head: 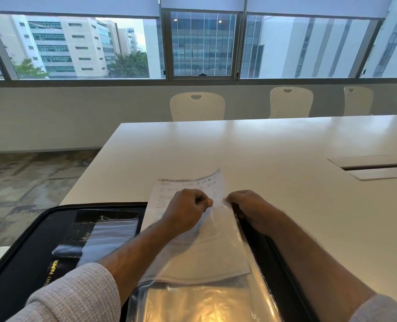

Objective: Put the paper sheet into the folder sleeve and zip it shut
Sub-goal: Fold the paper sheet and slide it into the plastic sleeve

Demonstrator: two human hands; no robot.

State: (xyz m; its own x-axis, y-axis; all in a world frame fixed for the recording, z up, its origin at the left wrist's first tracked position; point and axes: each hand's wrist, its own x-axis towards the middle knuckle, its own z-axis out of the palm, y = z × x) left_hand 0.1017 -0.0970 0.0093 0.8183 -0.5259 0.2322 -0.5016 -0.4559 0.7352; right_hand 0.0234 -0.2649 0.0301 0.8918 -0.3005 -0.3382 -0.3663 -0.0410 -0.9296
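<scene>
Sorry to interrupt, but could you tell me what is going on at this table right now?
A person is sliding a printed paper sheet into a clear folder sleeve in an open black folder case on the white table. The left hand pinches the sheet, while the right hand pinches the sleeve's opening. The sheet's top still sticks out.

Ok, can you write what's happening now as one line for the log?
step: sliding paper into sleeve | left hand: pinches paper | right hand: holds sleeve mouth | paper: partly in | zip: not shut
</scene>
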